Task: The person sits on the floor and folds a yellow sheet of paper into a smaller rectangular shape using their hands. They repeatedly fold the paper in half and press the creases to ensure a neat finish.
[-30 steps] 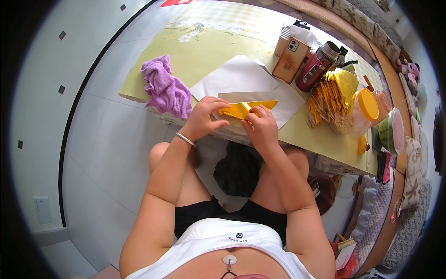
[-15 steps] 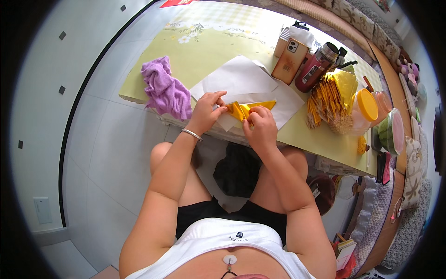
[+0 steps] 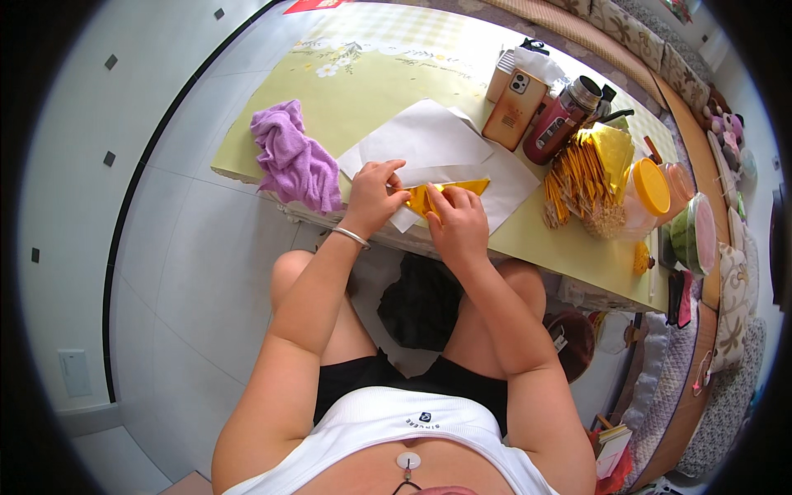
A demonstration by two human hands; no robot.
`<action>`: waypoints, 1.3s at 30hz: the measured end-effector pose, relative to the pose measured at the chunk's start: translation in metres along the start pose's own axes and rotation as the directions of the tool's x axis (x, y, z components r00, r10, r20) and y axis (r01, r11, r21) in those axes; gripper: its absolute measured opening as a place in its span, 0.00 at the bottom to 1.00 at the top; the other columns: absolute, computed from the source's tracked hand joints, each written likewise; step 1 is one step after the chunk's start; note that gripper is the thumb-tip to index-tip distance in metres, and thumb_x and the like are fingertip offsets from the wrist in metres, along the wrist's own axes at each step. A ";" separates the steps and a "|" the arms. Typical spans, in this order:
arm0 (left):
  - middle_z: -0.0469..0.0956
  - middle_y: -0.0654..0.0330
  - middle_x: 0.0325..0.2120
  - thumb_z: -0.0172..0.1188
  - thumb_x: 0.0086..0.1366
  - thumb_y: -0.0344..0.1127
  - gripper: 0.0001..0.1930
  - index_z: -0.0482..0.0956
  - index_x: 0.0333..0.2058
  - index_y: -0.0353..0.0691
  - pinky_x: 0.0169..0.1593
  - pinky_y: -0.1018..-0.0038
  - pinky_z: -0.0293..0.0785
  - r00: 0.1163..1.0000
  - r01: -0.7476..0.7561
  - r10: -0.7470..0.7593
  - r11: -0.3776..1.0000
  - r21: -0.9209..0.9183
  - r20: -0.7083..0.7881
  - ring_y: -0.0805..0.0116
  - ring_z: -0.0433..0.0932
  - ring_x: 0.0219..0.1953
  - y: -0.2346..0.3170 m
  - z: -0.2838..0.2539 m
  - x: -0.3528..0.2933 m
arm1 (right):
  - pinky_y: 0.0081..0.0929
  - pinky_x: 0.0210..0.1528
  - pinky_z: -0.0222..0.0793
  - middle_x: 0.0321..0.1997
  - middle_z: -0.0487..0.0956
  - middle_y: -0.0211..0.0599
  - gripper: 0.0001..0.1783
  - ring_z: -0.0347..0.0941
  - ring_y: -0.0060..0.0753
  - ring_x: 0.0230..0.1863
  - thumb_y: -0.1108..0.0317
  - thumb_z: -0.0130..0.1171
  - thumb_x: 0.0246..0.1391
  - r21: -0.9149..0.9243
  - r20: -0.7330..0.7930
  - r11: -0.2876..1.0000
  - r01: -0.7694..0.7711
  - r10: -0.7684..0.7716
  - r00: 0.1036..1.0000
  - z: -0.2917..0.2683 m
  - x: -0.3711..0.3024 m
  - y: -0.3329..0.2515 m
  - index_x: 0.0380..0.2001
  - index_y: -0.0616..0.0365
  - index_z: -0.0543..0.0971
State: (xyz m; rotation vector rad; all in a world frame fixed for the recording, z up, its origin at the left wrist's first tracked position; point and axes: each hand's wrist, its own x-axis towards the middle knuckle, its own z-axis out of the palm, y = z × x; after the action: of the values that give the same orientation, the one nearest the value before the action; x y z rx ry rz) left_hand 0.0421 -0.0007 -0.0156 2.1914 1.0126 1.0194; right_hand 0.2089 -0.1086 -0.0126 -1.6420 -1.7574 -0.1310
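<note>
A folded strip of shiny gold foil paper [image 3: 470,186] lies on white paper sheets [image 3: 429,136] near the table's front edge. At its left end my left hand [image 3: 375,200], with a silver bangle at the wrist, has thumb and forefinger closed on the foil. My right hand [image 3: 459,227] bends over the middle of the strip, its fingertips pressed onto the foil and hiding part of it. To the right stands a bundle of folded gold foil pieces [image 3: 586,169], packed tightly side by side.
A purple cloth [image 3: 297,157] lies at the table's left. Behind the sheets are a phone [image 3: 513,109] propped upright, a dark red flask [image 3: 561,124] and a tissue pack [image 3: 536,62]. Further right sit a yellow-lidded jar [image 3: 650,188] and a cut watermelon [image 3: 685,235] under a cover.
The foil's raised left fold now lies flatter. My right hand has shifted slightly left, its fingers going from a pinch at the lower edge to pressing on top. My left hand moved slightly right.
</note>
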 end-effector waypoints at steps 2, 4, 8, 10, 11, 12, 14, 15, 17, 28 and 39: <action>0.80 0.60 0.27 0.71 0.48 0.27 0.26 0.80 0.50 0.37 0.45 0.67 0.73 1.000 -0.002 0.002 1.000 0.001 -0.010 0.62 0.75 0.38 -0.001 0.001 0.000 | 0.48 0.56 0.67 0.50 0.76 0.42 0.24 0.70 0.48 0.51 0.68 0.65 0.47 -0.125 0.007 0.989 0.078 -0.078 0.997 0.008 -0.002 0.004 0.51 0.50 0.82; 0.80 0.60 0.28 0.72 0.47 0.28 0.27 0.81 0.49 0.38 0.45 0.66 0.73 1.000 -0.001 0.001 1.000 0.005 -0.023 0.61 0.75 0.39 -0.001 0.001 -0.001 | 0.51 0.56 0.66 0.52 0.75 0.42 0.25 0.69 0.49 0.52 0.67 0.63 0.47 -0.192 0.032 0.975 0.111 -0.107 0.994 0.012 -0.003 0.005 0.53 0.49 0.82; 0.77 0.60 0.28 0.66 0.50 0.27 0.17 0.82 0.42 0.39 0.43 0.63 0.73 0.943 -0.258 0.313 0.902 0.347 -0.112 0.57 0.75 0.38 0.013 0.001 -0.006 | 0.53 0.57 0.64 0.54 0.74 0.42 0.24 0.68 0.49 0.54 0.65 0.61 0.49 -0.230 0.076 0.969 0.088 -0.073 0.994 0.012 -0.002 0.002 0.53 0.48 0.82; 0.77 0.58 0.30 0.63 0.50 0.25 0.14 0.83 0.39 0.38 0.42 0.63 0.73 0.910 -0.385 0.415 0.846 0.368 -0.002 0.56 0.76 0.38 0.019 -0.001 -0.010 | 0.52 0.57 0.64 0.54 0.74 0.42 0.24 0.67 0.49 0.54 0.65 0.60 0.49 -0.235 0.072 0.969 0.083 -0.068 0.995 0.011 -0.002 0.002 0.53 0.48 0.82; 0.76 0.57 0.29 0.58 0.53 0.24 0.11 0.82 0.36 0.38 0.40 0.62 0.72 0.910 -0.408 0.407 0.850 0.332 0.074 0.56 0.76 0.36 0.018 0.004 -0.017 | 0.52 0.57 0.64 0.54 0.74 0.41 0.24 0.67 0.49 0.55 0.64 0.60 0.50 -0.228 0.065 0.970 0.083 -0.070 0.995 0.011 -0.002 0.002 0.53 0.48 0.82; 0.76 0.57 0.29 0.58 0.53 0.25 0.11 0.83 0.37 0.38 0.40 0.62 0.72 0.926 -0.374 0.364 0.849 0.374 0.100 0.56 0.76 0.37 0.022 0.005 -0.022 | 0.52 0.57 0.63 0.55 0.74 0.41 0.24 0.67 0.49 0.55 0.64 0.60 0.50 -0.221 0.059 0.972 0.083 -0.072 0.996 0.011 -0.002 0.003 0.53 0.49 0.81; 0.76 0.57 0.30 0.58 0.54 0.27 0.11 0.83 0.38 0.39 0.40 0.61 0.71 0.951 -0.308 0.272 0.835 0.456 0.145 0.56 0.76 0.39 0.030 0.008 -0.029 | 0.51 0.57 0.63 0.55 0.75 0.40 0.24 0.68 0.47 0.54 0.64 0.61 0.49 -0.246 0.051 0.965 0.093 -0.083 0.995 0.011 -0.003 0.004 0.53 0.49 0.81; 0.75 0.57 0.30 0.58 0.55 0.27 0.11 0.83 0.37 0.39 0.41 0.61 0.71 0.946 -0.324 0.295 0.821 0.470 0.136 0.56 0.75 0.39 0.034 0.009 -0.032 | 0.50 0.57 0.63 0.55 0.75 0.40 0.25 0.68 0.46 0.54 0.64 0.62 0.49 -0.258 0.047 0.961 0.100 -0.090 0.995 0.011 -0.002 0.003 0.53 0.49 0.81; 0.75 0.58 0.31 0.57 0.56 0.29 0.11 0.83 0.37 0.39 0.42 0.62 0.70 0.932 -0.354 0.341 0.791 0.499 0.121 0.57 0.74 0.41 0.039 0.012 -0.036 | 0.46 0.55 0.66 0.53 0.77 0.39 0.23 0.70 0.45 0.52 0.65 0.63 0.49 -0.203 0.008 0.976 0.077 -0.077 0.997 0.007 0.000 0.001 0.51 0.50 0.82; 0.76 0.56 0.38 0.73 0.48 0.38 0.25 0.81 0.48 0.44 0.56 0.55 0.63 0.984 -0.099 0.153 0.894 0.437 -0.091 0.52 0.70 0.51 0.027 0.020 -0.006 | 0.38 0.48 0.75 0.47 0.81 0.36 0.16 0.77 0.44 0.47 0.73 0.61 0.52 -0.096 -0.087 0.983 -0.156 0.148 0.985 -0.006 0.012 0.024 0.45 0.53 0.81; 0.80 0.55 0.41 0.68 0.51 0.32 0.20 0.79 0.44 0.36 0.65 0.52 0.59 0.980 -0.197 0.175 0.901 0.386 0.092 0.48 0.69 0.58 0.038 0.015 0.002 | 0.40 0.64 0.65 0.57 0.78 0.35 0.25 0.71 0.41 0.62 0.74 0.59 0.52 -0.254 -0.150 0.965 -0.067 0.029 0.988 -0.015 0.032 0.035 0.56 0.49 0.78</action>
State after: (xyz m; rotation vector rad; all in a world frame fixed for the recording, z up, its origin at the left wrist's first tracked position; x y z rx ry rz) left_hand 0.0706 -0.0231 0.0026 2.6746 1.0732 0.8867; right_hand 0.2495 -0.0835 0.0024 -1.8079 -1.6418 -0.4636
